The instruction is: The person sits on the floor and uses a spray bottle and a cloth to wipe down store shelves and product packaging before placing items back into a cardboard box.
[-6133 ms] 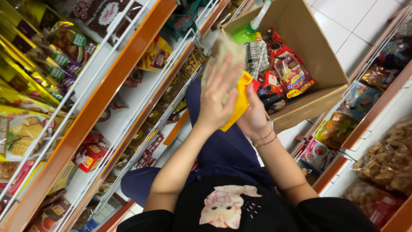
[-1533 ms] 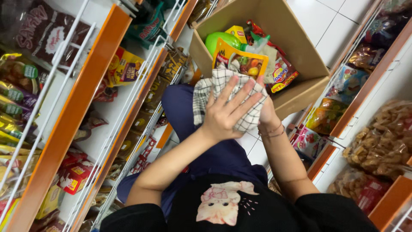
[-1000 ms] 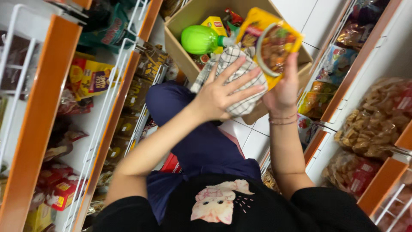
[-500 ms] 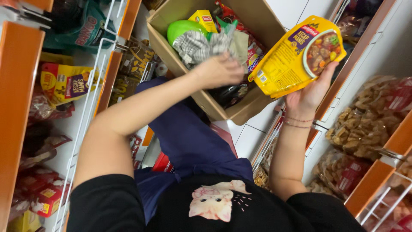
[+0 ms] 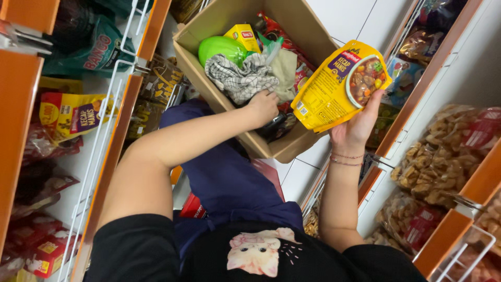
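Note:
My right hand [image 5: 359,122] holds up a yellow pouch [image 5: 339,86] with a picture of food on it, just right of a cardboard box [image 5: 308,26]. My left hand [image 5: 263,107] reaches into that box, fingers curled down among dark packets beside a checked cloth [image 5: 237,78]. What the left hand grips, if anything, is hidden. The box also holds a green rounded container [image 5: 222,48], a small yellow carton [image 5: 242,37] and red snack packets [image 5: 271,26].
Orange-edged shelves with white wire fronts [image 5: 117,99] stand on the left, stocked with yellow and dark pouches [image 5: 73,115]. Shelves on the right carry clear bags of snacks [image 5: 443,156]. White floor tiles [image 5: 355,15] show beyond the box. My blue-clad legs [image 5: 224,177] lie below the box.
My right hand lifted the yellow pouch out of the box and swung it right. My left hand left the checked cloth in the box and reached deeper in beside it.

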